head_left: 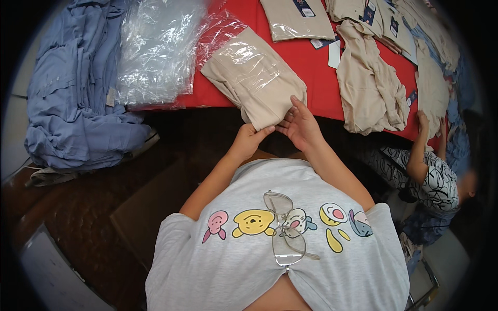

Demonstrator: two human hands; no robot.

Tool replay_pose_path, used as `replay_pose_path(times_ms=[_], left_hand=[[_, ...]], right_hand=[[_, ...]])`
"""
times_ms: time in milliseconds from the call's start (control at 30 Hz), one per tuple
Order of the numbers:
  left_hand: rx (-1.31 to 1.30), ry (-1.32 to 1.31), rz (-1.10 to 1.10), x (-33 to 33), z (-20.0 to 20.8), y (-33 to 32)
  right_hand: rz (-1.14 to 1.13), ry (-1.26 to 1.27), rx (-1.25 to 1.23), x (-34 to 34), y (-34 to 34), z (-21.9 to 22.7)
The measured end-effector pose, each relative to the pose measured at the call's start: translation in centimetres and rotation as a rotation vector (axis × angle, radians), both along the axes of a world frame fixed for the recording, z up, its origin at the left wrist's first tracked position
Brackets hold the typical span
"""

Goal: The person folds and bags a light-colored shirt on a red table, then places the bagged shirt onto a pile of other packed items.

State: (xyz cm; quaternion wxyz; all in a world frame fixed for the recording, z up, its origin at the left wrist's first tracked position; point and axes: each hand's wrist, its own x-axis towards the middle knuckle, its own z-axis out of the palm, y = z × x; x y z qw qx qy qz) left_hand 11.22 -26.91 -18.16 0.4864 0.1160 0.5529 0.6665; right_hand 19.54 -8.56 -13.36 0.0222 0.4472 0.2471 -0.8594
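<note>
A folded beige garment (pixel 255 78) lies at the near edge of the red-covered table, its far part inside a clear plastic bag (pixel 220 31). The near end of the cloth hangs slightly over the edge. My left hand (pixel 250 142) pinches that near edge, thumb on top and the other fingers mostly hidden beneath. At the near right corner is my right hand (pixel 302 127), palm turned up and fingers apart. Its thumb rests against the side of the garment, and its fingertips are close to the near edge.
A stack of clear plastic bags (pixel 155 57) and a heap of blue garments (pixel 78 93) are on the left. Bagged beige garments (pixel 295 20) with dark tags and a loose beige garment (pixel 371 88) lie on the red cloth (pixel 324 93). Another person (pixel 436 176) handles clothing at right.
</note>
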Motion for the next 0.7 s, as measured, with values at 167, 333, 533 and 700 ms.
replay_pose_path(times_ms=[167,333,533,700], left_hand=[[-0.051,0.228,-0.311,-1.7,0.5,-1.5],[-0.005,0.257,-0.416,-3.3,0.5,-1.3],[0.075,-0.677,-0.089,-3.2,2.2,0.8],[0.039,-0.56,-0.323,-4.6,1.6,2.2]], right_hand=[[-0.086,-0.084,0.189,-3.0,-1.3,0.3],[-0.247,-0.126,0.363,-3.9,-1.1,-0.5],[-0.291,-0.264,0.29,-3.8,-0.9,0.4],[-0.349,-0.237,0.068,-5.6,-0.2,1.6]])
